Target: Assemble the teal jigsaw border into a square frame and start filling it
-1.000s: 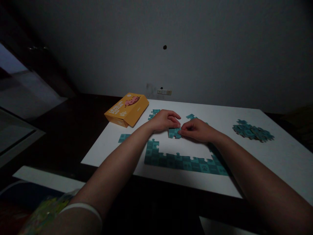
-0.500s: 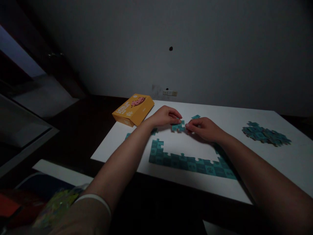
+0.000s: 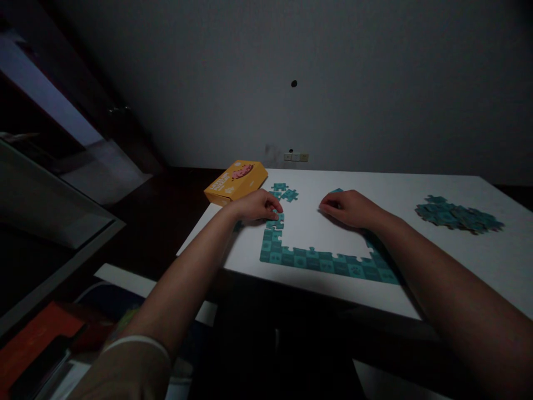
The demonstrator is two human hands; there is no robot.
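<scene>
Two hands, set apart, both at one white table [image 3: 375, 183]. L hand [image 3: 259, 205]: fingertips on 1 teal puzzle pc. [image 3: 276, 223], which lies at the upper end of the border's L side; pinching or only pressing, can't tell. R hand [image 3: 352, 208]: fingers curled, thumb & forefinger tips drawn together, just above the tabletop; 1 more pc. [image 3: 336, 191] shows partly behind it, twd. the far edge.

Joined border [image 3: 308, 260], 1 section: long run beside the table's front edge, short L side rising near the table's L edge, R side partly hidden by the R forearm [image 3: 437, 289]. Its exact pc. count can't be read.

Loose cluster [image 3: 290, 195], approx. 3 pcs., near the far L corner, next to 1 yellow box [image 3: 237, 180] w/ a pink picture on its lid; the box sits at that corner, along the L edge. Also 1 teal bit [image 3: 237, 226], mostly hidden, by the L forearm [image 3: 183, 289].

Pile [image 3: 458, 215], 1, pcs. overlapping & uncountable, twd. the R edge. Wall behind: 1 row of 3 socket plates [image 3: 296, 157], 2 dark spots [image 3: 293, 83].
</scene>
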